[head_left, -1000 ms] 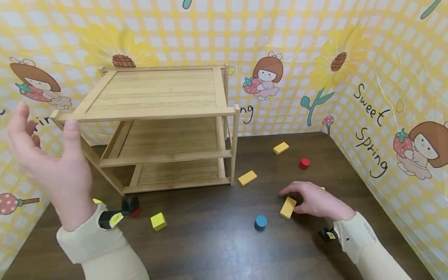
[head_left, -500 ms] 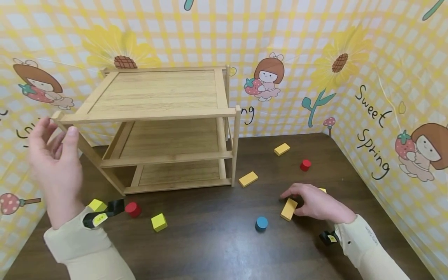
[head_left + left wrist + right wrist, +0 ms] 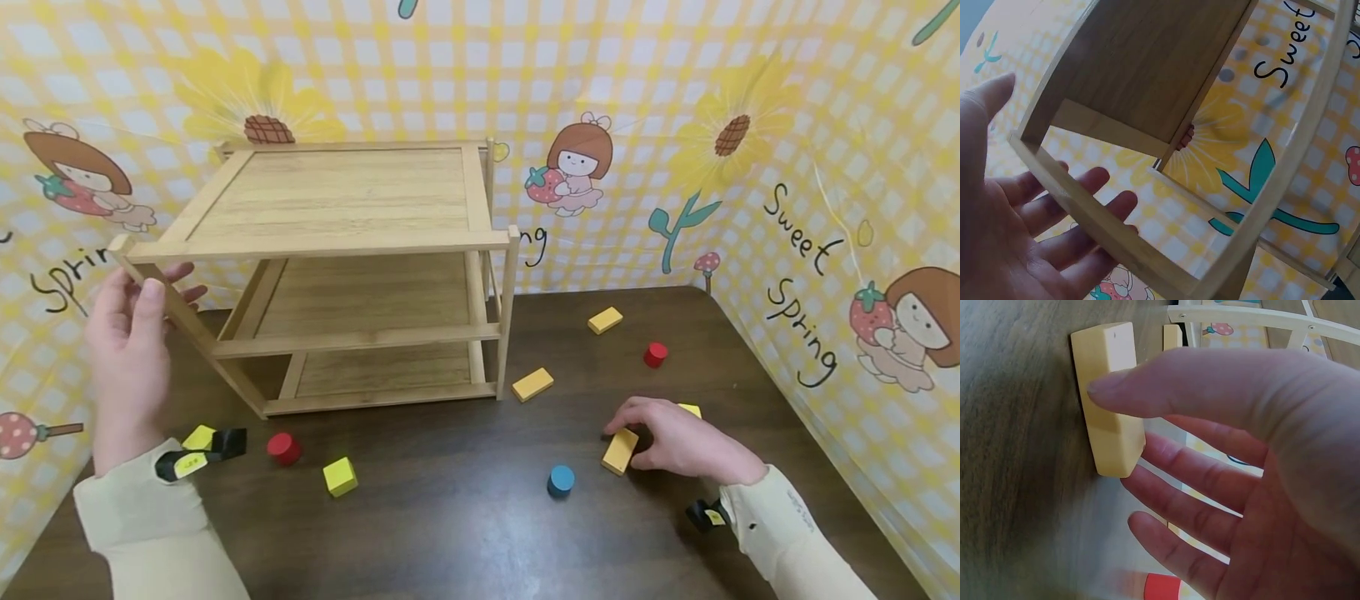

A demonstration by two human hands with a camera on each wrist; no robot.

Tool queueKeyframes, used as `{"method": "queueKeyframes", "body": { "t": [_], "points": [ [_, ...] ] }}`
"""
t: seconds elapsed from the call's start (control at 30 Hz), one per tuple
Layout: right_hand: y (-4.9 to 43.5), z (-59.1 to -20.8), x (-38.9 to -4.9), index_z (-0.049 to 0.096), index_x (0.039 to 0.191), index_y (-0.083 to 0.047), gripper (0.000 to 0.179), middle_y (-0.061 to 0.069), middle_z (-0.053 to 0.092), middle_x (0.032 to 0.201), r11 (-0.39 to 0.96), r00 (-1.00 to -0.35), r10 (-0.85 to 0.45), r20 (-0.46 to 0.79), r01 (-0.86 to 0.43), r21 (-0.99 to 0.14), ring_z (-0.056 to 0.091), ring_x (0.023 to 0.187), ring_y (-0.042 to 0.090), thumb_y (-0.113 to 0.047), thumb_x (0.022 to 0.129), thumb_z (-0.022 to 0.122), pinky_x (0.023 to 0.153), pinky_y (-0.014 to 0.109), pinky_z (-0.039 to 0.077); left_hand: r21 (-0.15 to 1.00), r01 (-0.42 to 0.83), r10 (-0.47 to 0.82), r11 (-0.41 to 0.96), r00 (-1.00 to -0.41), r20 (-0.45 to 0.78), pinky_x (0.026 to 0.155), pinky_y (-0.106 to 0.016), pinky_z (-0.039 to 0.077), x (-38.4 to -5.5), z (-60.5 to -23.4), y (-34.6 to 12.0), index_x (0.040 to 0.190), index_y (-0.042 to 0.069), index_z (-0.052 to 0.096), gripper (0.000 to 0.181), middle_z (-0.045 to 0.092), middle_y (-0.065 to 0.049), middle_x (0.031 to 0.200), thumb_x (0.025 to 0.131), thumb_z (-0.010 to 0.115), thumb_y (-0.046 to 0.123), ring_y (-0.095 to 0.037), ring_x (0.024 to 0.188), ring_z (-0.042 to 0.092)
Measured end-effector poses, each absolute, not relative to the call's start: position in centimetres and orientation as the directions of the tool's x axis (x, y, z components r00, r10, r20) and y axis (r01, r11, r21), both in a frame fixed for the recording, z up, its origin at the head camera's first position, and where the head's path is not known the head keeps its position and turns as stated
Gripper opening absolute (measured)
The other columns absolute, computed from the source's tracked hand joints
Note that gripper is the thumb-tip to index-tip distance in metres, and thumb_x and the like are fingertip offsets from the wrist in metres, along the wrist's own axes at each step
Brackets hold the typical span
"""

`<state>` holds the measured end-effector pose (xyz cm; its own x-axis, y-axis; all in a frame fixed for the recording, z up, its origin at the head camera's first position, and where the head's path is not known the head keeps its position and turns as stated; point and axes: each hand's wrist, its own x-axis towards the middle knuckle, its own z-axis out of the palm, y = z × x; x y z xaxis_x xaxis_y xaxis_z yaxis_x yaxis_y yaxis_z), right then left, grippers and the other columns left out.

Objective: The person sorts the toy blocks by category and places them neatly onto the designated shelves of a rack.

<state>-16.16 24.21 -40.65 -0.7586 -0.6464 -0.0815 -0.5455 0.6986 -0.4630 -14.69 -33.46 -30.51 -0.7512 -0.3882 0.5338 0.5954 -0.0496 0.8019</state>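
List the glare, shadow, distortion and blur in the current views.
Head: pale glare on the dark tabletop, a dark shadow by the right sleeve; left wrist: dim, left hand in shade, rails of the wooden rack appearing bowed; right wrist: yellow block fairly crisp, red cylinder leaving a blurry reddish reflection.

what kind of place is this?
Likely a staged indoor tabletop setup, exact room unclear: a dark table walled in by yellow-checked printed sheeting, with a wooden rack and scattered coloured blocks on it.
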Motion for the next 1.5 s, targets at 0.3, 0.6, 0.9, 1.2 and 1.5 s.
{"method": "queueKeyframes", "body": {
  "t": [0.3, 0.6, 0.9, 1.2, 1.5],
  "points": [
    [24.1, -40.8, -16.2, 0.076, 0.112, -0.016, 0.042, -0.008, 0.064, 0.109, 0.704, -0.762, -0.643, -0.078, -0.547, -0.453, 0.063, 0.101, 0.018, -0.002, 0.074, 0.086, 0.085, 0.04, 0.055, 0.85, 0.489, -0.239, -0.195, -0.864, 0.443, 0.079, -0.028, 0.06, -14.7, -29.7, -35.3, 0.132, -0.009, 0.055, 0.044, 0.07, -0.02, 0.119, 0.11, 0.046, 0.028, -0.028, 0.095, 0.073],
    [24.1, -40.9, -16.2, 0.077, 0.111, -0.017, 0.042, -0.008, 0.064, 0.109, 0.7, -0.756, -0.649, -0.083, -0.55, -0.456, 0.063, 0.1, 0.017, -0.003, 0.073, 0.086, 0.084, 0.04, 0.055, 0.845, 0.513, -0.248, -0.152, -0.848, 0.469, 0.076, -0.031, 0.061, -15.4, -30.5, -36.5, 0.127, -0.015, 0.056, 0.044, 0.072, -0.021, 0.112, 0.107, 0.052, 0.023, -0.027, 0.085, 0.075],
    [24.0, -41.1, -16.2, 0.077, 0.109, -0.017, 0.037, -0.009, 0.063, 0.105, 0.721, -0.772, -0.626, -0.114, -0.516, -0.462, 0.061, 0.093, 0.013, -0.004, 0.075, 0.086, 0.082, 0.037, 0.055, 0.868, 0.477, -0.207, -0.137, -0.871, 0.446, 0.079, -0.028, 0.059, -16.0, -31.5, -38.0, 0.131, -0.015, 0.057, 0.039, 0.074, -0.017, 0.108, 0.107, 0.052, 0.016, -0.024, 0.081, 0.076],
    [23.9, -41.1, -16.1, 0.077, 0.105, -0.02, 0.035, -0.012, 0.062, 0.104, 0.725, -0.776, -0.619, -0.119, -0.508, -0.465, 0.061, 0.092, 0.012, -0.007, 0.074, 0.088, 0.08, 0.035, 0.055, 0.873, 0.454, -0.109, -0.179, -0.891, 0.441, 0.08, -0.029, 0.059, -16.2, -31.6, -38.9, 0.133, -0.016, 0.056, 0.038, 0.075, -0.016, 0.107, 0.108, 0.049, 0.011, -0.023, 0.087, 0.076],
    [23.7, -41.2, -16.2, 0.076, 0.099, -0.022, 0.033, -0.012, 0.063, 0.098, 0.735, -0.788, -0.605, -0.115, -0.497, -0.461, 0.059, 0.085, 0.012, -0.007, 0.072, 0.091, 0.075, 0.033, 0.053, 0.865, 0.462, -0.115, -0.196, -0.887, 0.448, 0.078, -0.03, 0.06, -16.1, -31.7, -38.9, 0.133, -0.017, 0.056, 0.037, 0.074, -0.017, 0.101, 0.107, 0.05, 0.009, -0.024, 0.085, 0.075]
  ]
}}
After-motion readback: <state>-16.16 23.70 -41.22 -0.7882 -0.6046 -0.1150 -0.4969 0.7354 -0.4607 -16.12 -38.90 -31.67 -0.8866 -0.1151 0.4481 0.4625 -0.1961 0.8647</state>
